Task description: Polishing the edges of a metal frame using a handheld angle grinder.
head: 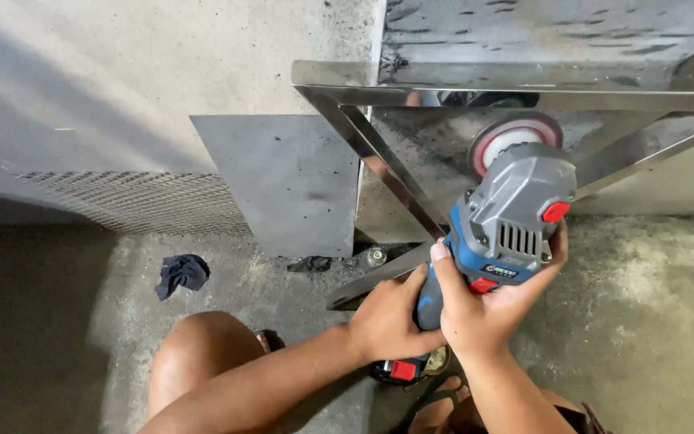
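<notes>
I hold a blue and grey cordless angle grinder (512,213) with both hands. My left hand (387,321) wraps the rear handle above the battery pack (403,370). My right hand (487,309) cups the grey motor head from below, thumb up the left side. The round disc (514,137) with a red ring sits against a polished stainless steel frame (524,100) made of a horizontal bar and diagonal braces (387,165). The frame leans against a concrete wall.
A flat grey metal sheet (287,181) leans on the wall left of the frame, with wire mesh (138,201) further left. A dark rag (181,273) and a small round cap (376,257) lie on the concrete floor. My bare knee (202,354) is low centre.
</notes>
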